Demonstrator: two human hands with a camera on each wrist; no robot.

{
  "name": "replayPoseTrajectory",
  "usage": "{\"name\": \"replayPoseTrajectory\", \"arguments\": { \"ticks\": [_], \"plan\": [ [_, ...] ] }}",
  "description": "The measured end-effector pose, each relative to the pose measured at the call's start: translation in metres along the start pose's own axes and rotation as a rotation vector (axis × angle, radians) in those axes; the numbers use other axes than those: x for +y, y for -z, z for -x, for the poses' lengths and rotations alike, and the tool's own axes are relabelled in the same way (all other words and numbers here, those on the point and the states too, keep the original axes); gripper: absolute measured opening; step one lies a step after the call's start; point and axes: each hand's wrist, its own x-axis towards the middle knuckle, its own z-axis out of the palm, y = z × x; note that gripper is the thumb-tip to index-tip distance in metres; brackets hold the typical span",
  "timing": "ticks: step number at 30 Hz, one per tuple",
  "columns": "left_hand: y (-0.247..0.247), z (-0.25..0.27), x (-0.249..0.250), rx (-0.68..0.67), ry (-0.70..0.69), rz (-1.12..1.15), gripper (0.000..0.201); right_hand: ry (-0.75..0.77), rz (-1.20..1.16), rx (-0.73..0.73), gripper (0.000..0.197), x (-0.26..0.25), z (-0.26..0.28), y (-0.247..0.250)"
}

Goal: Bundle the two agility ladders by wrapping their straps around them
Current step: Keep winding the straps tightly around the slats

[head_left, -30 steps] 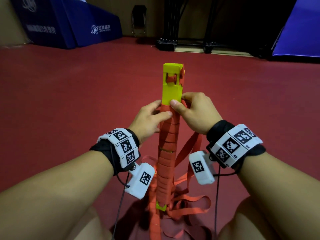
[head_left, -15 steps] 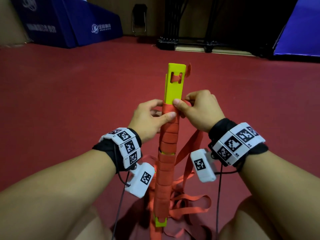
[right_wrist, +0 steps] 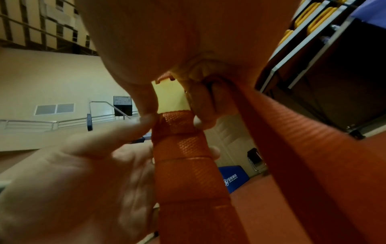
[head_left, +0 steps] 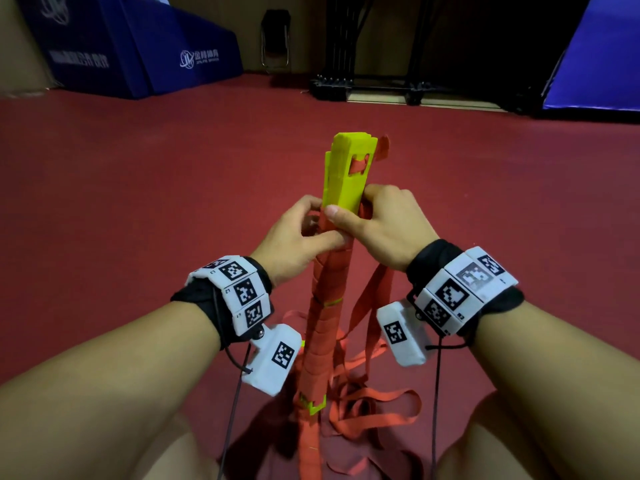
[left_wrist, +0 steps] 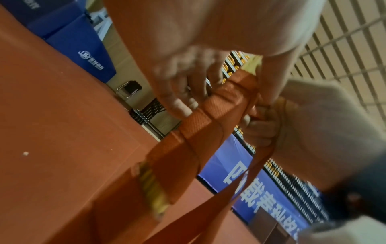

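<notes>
Orange woven webbing (head_left: 327, 327), ribbed and flat, is wound in overlapping turns around the stack of yellow plastic rungs (head_left: 346, 174), making a long narrow bundle that stands nearly upright above the red floor (head_left: 138, 202), between the person's forearms. Only the top of the stack is bare: smooth, rectangular slats with a slot through which a short orange tab shows. A small yellow end also pokes out at the foot of the wrapping. The left hand (head_left: 294, 240) is curled round the bundle just under the bare plastic, its thumb laid across the topmost turn. The right hand (head_left: 388, 230) grips from the other side, thumb pressed on the upper edge of the webbing and fingers folded around a free length of strap (right_wrist: 292, 148), which hangs taut from that fist. The two hands touch at the thumbs. More loose strap (head_left: 377, 410) lies in slack loops on the floor at the bundle's base, near the person's knees. Blue padded mats (head_left: 138, 46) stand at the floor's far left edge.
</notes>
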Motion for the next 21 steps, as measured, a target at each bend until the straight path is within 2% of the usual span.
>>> {"name": "replayPoseTrajectory", "arguments": {
  "ticks": [4,8,12,14,16,19,21],
  "plan": [
    [0.003,-0.001,0.000,-0.087,0.020,0.077,0.070,0.030,-0.051,-0.072,0.045,0.003,0.001,0.002],
    [0.007,0.000,-0.002,-0.097,0.044,0.153,0.043,0.077,-0.062,-0.113,0.045,0.006,0.002,0.002],
    [0.013,0.003,-0.004,-0.071,0.009,0.101,0.044,0.103,-0.077,-0.123,0.064,0.008,-0.002,0.000],
    [0.017,0.005,-0.004,-0.040,0.019,0.059,0.046,0.103,-0.107,-0.127,0.067,0.007,-0.003,-0.001],
    [0.018,0.006,-0.005,-0.017,0.027,0.030,0.044,0.100,-0.112,-0.127,0.057,0.007,-0.003,-0.001],
    [0.019,0.005,-0.005,0.009,0.054,0.020,0.042,0.097,-0.123,-0.137,0.026,0.004,-0.004,0.000],
    [0.018,0.005,-0.003,0.033,0.069,0.010,0.043,0.078,-0.174,-0.149,0.023,0.001,-0.004,0.001]
  ]
}}
